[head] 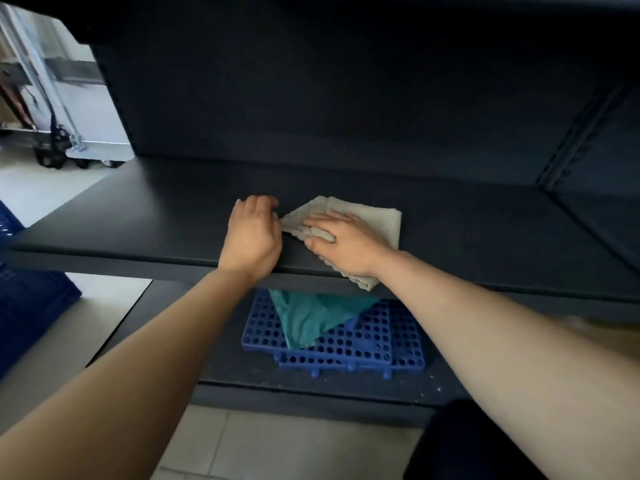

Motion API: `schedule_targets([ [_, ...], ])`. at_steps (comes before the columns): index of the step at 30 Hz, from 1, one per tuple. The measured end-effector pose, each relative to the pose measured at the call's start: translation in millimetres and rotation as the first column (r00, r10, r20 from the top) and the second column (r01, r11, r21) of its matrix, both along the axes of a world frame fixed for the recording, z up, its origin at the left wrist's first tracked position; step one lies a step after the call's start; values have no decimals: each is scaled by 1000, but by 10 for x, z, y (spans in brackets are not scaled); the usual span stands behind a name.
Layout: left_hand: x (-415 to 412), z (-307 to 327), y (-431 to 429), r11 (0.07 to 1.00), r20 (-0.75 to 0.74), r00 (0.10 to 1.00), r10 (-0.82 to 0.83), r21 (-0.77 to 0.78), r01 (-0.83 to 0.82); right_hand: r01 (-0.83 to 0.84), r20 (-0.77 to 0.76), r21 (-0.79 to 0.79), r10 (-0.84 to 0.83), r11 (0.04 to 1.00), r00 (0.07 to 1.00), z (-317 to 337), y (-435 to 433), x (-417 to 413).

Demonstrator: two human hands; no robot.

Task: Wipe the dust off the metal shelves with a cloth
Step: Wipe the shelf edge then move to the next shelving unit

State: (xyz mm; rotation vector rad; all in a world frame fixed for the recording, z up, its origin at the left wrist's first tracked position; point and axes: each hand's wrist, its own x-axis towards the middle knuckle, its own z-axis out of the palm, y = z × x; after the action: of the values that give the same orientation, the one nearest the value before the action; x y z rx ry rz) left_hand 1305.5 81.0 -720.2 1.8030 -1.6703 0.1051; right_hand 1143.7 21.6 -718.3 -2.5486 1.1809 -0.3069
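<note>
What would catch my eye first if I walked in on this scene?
Two bare hands meet on the dark metal shelf: the right hand presses flat on a grey cloth, the left hand at its corner. Below, a green cloth lies on a blue perforated mat.

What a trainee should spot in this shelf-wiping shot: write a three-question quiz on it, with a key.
1. True or false: the right hand lies flat on the grey cloth.
2. What lies on the blue perforated mats on the lower shelf? A: a teal cloth. B: a spray bottle. C: a brush.
3. Fill in: one corner of the grey cloth hangs over the ____ edge of the shelf it lies on.
Key: 1 true; 2 A; 3 front.
</note>
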Motion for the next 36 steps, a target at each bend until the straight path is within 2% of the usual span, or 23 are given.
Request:
schedule_targets([
  [5, -574, 16, -225, 991, 22, 991, -131, 36, 131, 117, 53, 35, -119, 992, 991, 34, -25, -651],
  [8, -931, 42, -324, 975, 20, 975, -222, 26, 222, 172, 272, 241, -237, 955, 933, 138, 8, -1015],
  [9, -1034, 50, -356, 969, 19, 969, -247, 28, 246, 208, 355, 248, -288, 946, 890, 180, 8, -1125],
  [12, -1348, 91, -418, 942, 29, 945, -326, 94, 322, 419, 457, 69, -402, 905, 794, 268, -53, -1455],
  [15, -1621, 120, -426, 841, 3, 927, -374, 422, 338, 522, 424, -13, -468, 853, 775, 285, -110, -1719],
  [16, -1699, 116, -434, 799, 52, 921, -387, 517, 307, 537, 408, -16, -485, 844, 774, 276, -130, -1795],
  [18, -1845, 103, -444, 764, 158, 893, -421, 593, 255, 553, 379, -31, -502, 833, 777, 260, -153, -1930],
  [25, -2576, 102, -587, 701, 178, 817, -549, 630, 334, 615, 354, -85, -553, 784, 754, 321, -118, -2468],
  [36, -3750, 45, -706, 641, 180, 685, -706, 574, 510, 780, 374, -65, -709, 623, 598, 315, 92, -3601],
])
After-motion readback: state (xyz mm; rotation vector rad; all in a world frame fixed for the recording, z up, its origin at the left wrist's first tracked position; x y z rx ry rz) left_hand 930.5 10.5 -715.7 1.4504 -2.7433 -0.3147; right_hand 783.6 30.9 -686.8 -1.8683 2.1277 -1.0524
